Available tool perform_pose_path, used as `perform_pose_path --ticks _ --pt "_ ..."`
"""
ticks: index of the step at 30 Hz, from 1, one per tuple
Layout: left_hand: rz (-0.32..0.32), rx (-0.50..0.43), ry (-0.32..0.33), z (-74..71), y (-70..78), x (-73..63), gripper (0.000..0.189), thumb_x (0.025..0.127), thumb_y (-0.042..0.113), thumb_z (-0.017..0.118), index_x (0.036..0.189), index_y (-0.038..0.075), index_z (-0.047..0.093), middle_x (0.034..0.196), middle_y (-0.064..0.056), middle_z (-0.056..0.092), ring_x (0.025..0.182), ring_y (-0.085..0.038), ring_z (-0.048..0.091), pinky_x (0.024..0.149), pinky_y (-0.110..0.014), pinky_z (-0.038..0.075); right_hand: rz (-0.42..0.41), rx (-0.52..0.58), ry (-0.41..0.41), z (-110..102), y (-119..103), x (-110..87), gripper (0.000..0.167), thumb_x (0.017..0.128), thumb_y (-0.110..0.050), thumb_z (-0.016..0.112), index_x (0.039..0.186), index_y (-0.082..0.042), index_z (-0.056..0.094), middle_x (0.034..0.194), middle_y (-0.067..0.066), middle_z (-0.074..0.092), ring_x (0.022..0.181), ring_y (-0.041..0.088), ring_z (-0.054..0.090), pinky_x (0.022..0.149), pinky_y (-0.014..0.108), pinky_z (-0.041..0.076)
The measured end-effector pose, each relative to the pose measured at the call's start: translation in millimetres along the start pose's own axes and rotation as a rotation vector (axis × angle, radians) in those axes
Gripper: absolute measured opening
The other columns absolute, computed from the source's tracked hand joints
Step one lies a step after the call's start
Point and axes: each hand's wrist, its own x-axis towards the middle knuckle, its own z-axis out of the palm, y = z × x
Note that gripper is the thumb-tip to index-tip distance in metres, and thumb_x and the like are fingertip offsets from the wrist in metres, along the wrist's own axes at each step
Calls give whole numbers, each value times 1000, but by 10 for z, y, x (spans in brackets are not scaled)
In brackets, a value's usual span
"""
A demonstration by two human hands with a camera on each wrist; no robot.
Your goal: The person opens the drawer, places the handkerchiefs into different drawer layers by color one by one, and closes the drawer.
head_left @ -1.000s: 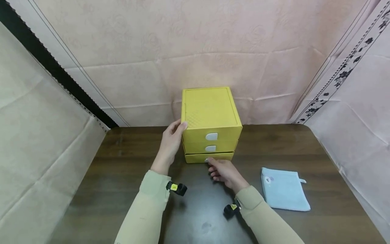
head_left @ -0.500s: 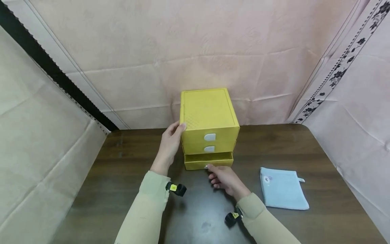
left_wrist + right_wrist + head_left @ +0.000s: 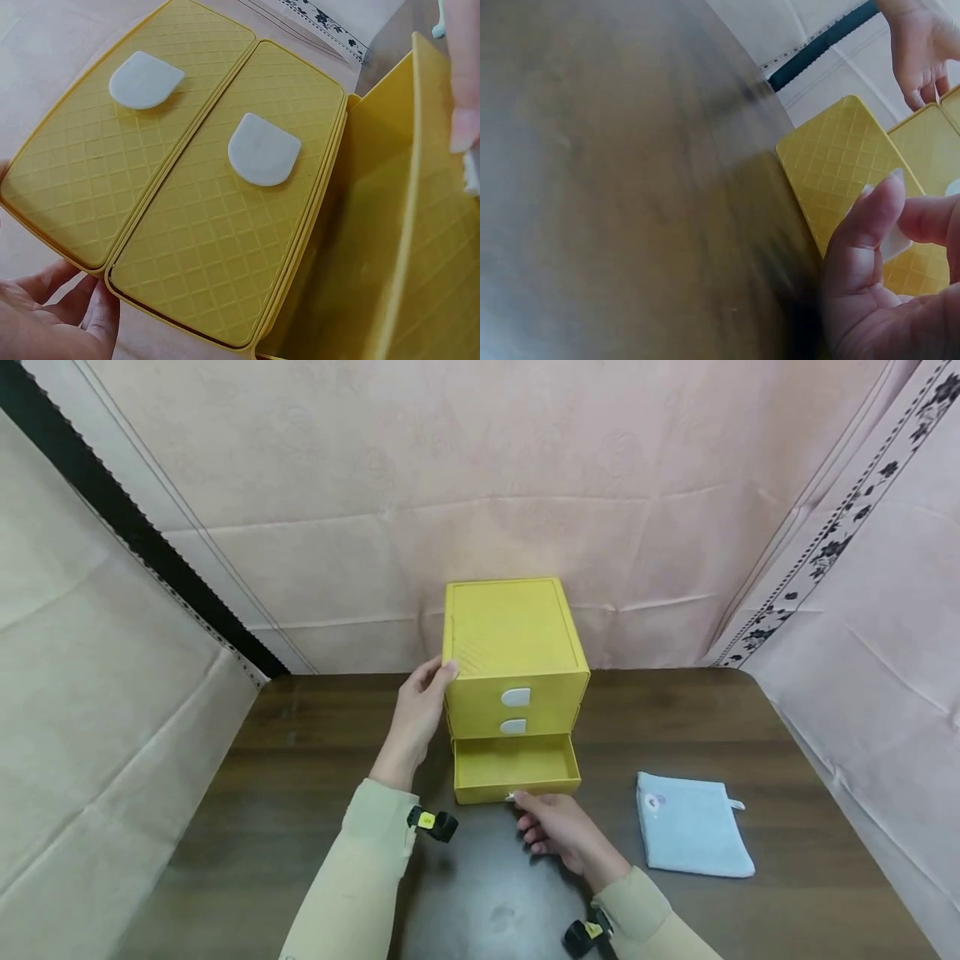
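A small yellow drawer cabinet (image 3: pixel 516 631) with white pull tabs stands at the back of the table. Its bottom drawer (image 3: pixel 517 764) is pulled well out, showing a yellow inside; the drawers above are closed. My left hand (image 3: pixel 416 710) rests against the cabinet's left side, thumb at the top front corner. In the left wrist view, the left fingertips (image 3: pixel 103 315) touch the side wall. My right hand (image 3: pixel 558 828) pinches the bottom drawer's white pull tab (image 3: pixel 895 244) between thumb and index finger. The tab is partly hidden by those fingers.
A light blue cloth pouch (image 3: pixel 692 827) with a small loop lies on the dark wooden table (image 3: pixel 315 827), right of the right hand. Pale patterned cloth (image 3: pixel 525 468) hangs behind the table and along both sides.
The bottom drawer has come out of the cabinet toward me, drawn by the right hand on its tab. My left hand has stayed at the cabinet's side.
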Motion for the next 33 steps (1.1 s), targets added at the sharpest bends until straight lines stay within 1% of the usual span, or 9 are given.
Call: perform_pose_path --ticks 5,10,12,17,20,23,28,31,33 --pt "3 7 4 -12 6 16 73 82 69 59 140 26 49 136 3 50 124 -15 46 106 -42 35 19 29 -17 14 23 -117 54 91 -49 62 102 4 60 78 3 61 61 12 55 53 25 50" --pt "32 2 24 -62 32 30 72 83 68 59 140 27 50 138 3 50 126 -16 45 106 -44 34 18 47 -43 69 29 -220 53 91 -49 63 99 3 60 77 3 61 59 11 55 52 24 50" --pt "33 4 27 -66 32 28 71 83 68 59 140 27 50 137 3 50 126 -16 45 107 -45 33 18 52 -53 85 47 -259 53 91 -49 63 99 3 60 77 3 61 59 11 55 52 24 50" --pt "10 6 0 -11 9 12 70 83 68 59 140 27 50 135 4 51 124 -16 47 106 -45 34 18 71 -57 85 133 -313 53 92 -48 62 101 4 60 76 3 60 60 11 55 50 24 49" --pt "10 7 -16 21 7 13 71 83 68 59 140 27 50 134 4 51 122 -16 48 106 -44 34 17 85 -47 81 177 -312 55 92 -49 61 105 4 59 78 4 60 60 12 56 51 24 50" --pt "12 14 -13 24 7 19 72 82 69 59 139 27 50 133 4 52 122 -16 48 106 -44 34 15 89 -54 74 203 -317 58 92 -50 60 110 5 56 82 6 61 62 13 57 52 27 51" --pt "-4 27 -6 2 -6 21 73 81 71 59 139 28 50 132 4 52 122 -15 48 106 -46 34 8 32 -56 -16 205 -391 63 93 -52 57 120 6 52 87 10 61 66 17 59 54 32 53" --pt "-5 23 -8 -2 -17 21 73 81 71 59 139 28 50 132 4 52 121 -15 48 106 -46 34 -10 -34 -22 -134 186 -463 62 94 -51 58 121 5 53 88 11 62 67 19 60 53 34 53" --pt "3 15 -7 2 -23 27 72 81 69 60 139 28 50 132 4 52 121 -16 49 106 -46 34 -38 -102 13 -236 158 -510 58 94 -48 58 119 4 54 89 12 63 67 20 61 54 36 54"
